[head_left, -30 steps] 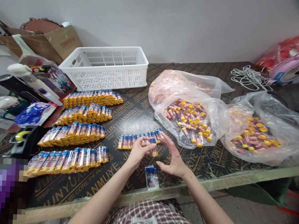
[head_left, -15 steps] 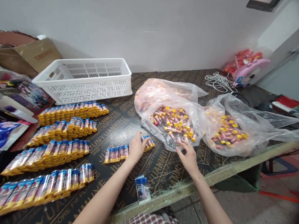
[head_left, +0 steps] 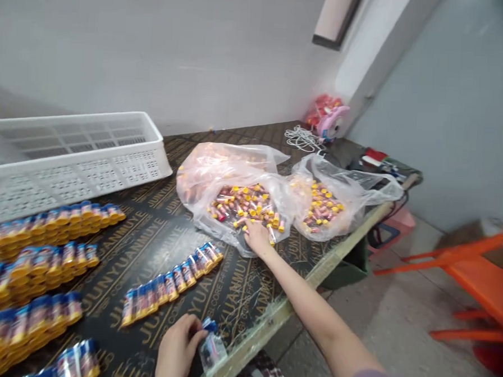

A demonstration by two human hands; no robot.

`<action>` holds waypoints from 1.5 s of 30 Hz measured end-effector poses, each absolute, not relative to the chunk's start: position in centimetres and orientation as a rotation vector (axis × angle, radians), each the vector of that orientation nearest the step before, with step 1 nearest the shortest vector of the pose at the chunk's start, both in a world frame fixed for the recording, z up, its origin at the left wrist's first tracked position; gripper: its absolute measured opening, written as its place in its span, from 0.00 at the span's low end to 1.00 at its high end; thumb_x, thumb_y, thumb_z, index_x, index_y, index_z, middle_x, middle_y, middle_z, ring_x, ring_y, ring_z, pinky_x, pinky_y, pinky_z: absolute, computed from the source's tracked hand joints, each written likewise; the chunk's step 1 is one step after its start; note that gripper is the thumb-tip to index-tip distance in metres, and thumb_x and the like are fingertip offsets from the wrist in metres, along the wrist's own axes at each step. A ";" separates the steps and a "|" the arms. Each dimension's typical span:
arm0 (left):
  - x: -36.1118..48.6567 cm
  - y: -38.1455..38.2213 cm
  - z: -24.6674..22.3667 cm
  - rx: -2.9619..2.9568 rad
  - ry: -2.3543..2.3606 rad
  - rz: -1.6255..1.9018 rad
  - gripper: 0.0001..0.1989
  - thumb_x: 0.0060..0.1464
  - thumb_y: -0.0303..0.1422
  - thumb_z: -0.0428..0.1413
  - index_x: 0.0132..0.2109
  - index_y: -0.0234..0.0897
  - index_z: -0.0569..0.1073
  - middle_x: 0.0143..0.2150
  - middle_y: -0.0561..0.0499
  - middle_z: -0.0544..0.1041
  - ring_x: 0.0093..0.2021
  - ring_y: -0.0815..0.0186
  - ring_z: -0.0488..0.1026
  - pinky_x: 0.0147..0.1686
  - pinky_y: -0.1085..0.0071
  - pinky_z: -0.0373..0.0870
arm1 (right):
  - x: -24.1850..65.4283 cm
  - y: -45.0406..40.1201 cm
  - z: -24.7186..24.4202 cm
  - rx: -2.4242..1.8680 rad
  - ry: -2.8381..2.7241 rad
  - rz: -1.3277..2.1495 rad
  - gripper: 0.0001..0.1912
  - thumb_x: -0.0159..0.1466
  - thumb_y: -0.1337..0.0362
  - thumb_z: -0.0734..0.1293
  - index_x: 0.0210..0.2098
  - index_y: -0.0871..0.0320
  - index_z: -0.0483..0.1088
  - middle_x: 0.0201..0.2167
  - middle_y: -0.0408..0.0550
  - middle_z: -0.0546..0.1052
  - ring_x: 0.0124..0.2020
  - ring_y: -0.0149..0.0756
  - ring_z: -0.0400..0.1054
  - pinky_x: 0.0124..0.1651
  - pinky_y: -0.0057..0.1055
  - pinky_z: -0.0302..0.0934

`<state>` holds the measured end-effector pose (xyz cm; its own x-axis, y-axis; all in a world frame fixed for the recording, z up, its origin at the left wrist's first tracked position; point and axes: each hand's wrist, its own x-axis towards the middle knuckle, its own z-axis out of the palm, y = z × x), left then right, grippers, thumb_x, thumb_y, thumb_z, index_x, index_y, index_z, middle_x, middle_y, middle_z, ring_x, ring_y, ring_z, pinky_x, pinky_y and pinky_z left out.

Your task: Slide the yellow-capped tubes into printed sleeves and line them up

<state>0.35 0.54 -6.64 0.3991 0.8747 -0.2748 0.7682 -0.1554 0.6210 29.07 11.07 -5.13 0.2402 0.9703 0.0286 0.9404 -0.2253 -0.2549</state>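
Note:
Near the table's front edge, my left hand (head_left: 181, 345) pinches the blue top of a small clear packet (head_left: 212, 351). My right hand (head_left: 257, 238) reaches into the mouth of a clear plastic bag (head_left: 200, 208) of small pink tubes with yellow caps (head_left: 251, 202); its fingertips are among the tubes, and what they hold is too small to make out. A slanting row of blue-and-yellow wrapped tubes (head_left: 172, 283) lies between my left hand and the bag.
Stacked rows of wrapped tubes (head_left: 40, 264) fill the left. Behind them stands a white basket (head_left: 87, 171). A second bag of tubes (head_left: 324, 206) lies right. White cord (head_left: 302, 139) and a pink fan (head_left: 333, 123) are at the back; an orange chair (head_left: 483, 279) is right.
The view has swung right. My left hand has left the row of wrapped tubes for the packet at the front edge. My right hand has reached farther into the bag.

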 end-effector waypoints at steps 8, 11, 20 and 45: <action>-0.7 0.7 -8.4 1.910 1.348 0.365 0.09 0.50 0.38 0.54 0.25 0.41 0.69 0.22 0.54 0.73 0.26 0.64 0.70 0.29 0.73 0.63 | 27.6 6.4 -3.2 -1.932 -1.558 0.246 0.17 0.60 0.71 0.61 0.49 0.56 0.67 0.39 0.47 0.72 0.35 0.34 0.68 0.40 0.30 0.62; -0.7 0.7 -7.8 1.819 1.327 0.531 0.12 0.44 0.40 0.58 0.22 0.39 0.68 0.27 0.50 0.75 0.30 0.63 0.72 0.32 0.72 0.65 | 26.6 4.4 -2.8 -1.785 -1.508 0.318 0.08 0.61 0.69 0.63 0.40 0.57 0.69 0.36 0.45 0.73 0.33 0.34 0.68 0.38 0.29 0.63; -0.3 4.0 -3.9 0.793 1.182 1.012 0.19 0.33 0.32 0.66 0.33 0.37 0.67 0.20 0.58 0.72 0.20 0.73 0.67 0.25 0.77 0.64 | 21.5 1.5 -1.5 -1.299 -1.335 0.707 0.07 0.61 0.63 0.65 0.39 0.55 0.72 0.43 0.49 0.71 0.42 0.37 0.69 0.40 0.31 0.66; 0.0 4.5 -3.0 0.432 1.125 1.298 0.19 0.37 0.42 0.67 0.28 0.31 0.73 0.25 0.52 0.75 0.25 0.72 0.71 0.26 0.76 0.71 | 16.4 -1.3 -2.4 -1.131 -1.708 0.623 0.19 0.64 0.72 0.61 0.52 0.49 0.70 0.45 0.50 0.70 0.46 0.36 0.68 0.48 0.33 0.66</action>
<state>0.04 4.49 -2.99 -0.1281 0.9038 -0.4082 -0.5324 0.2846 0.7972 16.41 -1.30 -2.39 -0.1106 0.8938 0.4346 0.4038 0.4400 -0.8021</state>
